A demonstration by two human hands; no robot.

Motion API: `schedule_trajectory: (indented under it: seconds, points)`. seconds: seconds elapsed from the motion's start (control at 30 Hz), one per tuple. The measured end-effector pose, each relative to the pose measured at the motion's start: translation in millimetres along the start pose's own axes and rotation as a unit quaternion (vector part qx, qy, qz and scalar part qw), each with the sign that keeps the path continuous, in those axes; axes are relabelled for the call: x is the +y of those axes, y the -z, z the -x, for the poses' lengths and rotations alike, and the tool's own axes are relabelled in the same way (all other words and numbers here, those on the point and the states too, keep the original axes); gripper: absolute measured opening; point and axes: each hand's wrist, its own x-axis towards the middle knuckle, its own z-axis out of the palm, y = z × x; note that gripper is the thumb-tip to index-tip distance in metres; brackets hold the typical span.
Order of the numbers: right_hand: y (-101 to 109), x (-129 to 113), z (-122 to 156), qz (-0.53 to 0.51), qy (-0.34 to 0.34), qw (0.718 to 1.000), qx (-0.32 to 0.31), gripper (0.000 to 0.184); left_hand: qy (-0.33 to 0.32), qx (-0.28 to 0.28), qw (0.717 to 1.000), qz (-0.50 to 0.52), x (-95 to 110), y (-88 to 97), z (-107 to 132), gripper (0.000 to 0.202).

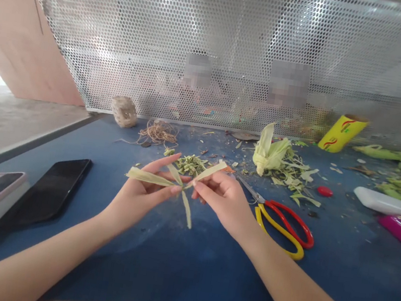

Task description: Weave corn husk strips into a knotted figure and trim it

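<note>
Both my hands meet over the blue table [176, 262], pinching thin pale-green corn husk strips [147, 177] that cross each other between them. My left hand [137, 194] grips the crossing from the left with thumb and fingers closed on the strips. My right hand [221, 196] pinches a strip that slants up to the right. One strip end hangs down toward the table below the crossing.
Red and yellow scissors [282, 220] lie just right of my right hand. A black phone [49, 188] and a tablet lie at left. Husk pile [273, 154], cut scraps, twine [158, 133], a yellow roll [342, 133] and a perforated metal screen stand behind, with people beyond it.
</note>
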Motion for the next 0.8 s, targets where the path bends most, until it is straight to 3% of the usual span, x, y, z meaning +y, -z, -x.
schedule_trajectory:
  seconds: [0.13,0.3,0.57,0.7,0.8]
  points:
    - [-2.7,-3.2,1.9,-0.008,0.005,1.0,0.004,0.009,-0.002,0.046,0.999,-0.017,-0.9,0.4,-2.0,0.07]
    - [-5.6,-6.0,2.8,-0.015,0.014,1.0,0.001,0.006,0.021,0.012,0.998,-0.061,-3.1,0.7,-2.5,0.031]
    - [-6.5,-0.6,1.6,0.049,-0.015,0.999,-0.001,0.01,-0.028,0.021,0.992,-0.125,-0.8,1.8,1.0,0.016]
    - [-4.4,-1.6,3.3,0.124,0.021,0.992,0.008,0.013,0.01,0.035,0.994,-0.102,-4.4,2.8,-1.1,0.02]
    - [-3.3,-1.4,6.2,0.236,0.077,0.969,0.0,0.013,0.037,0.044,0.996,-0.067,-8.3,4.1,-2.5,0.02]
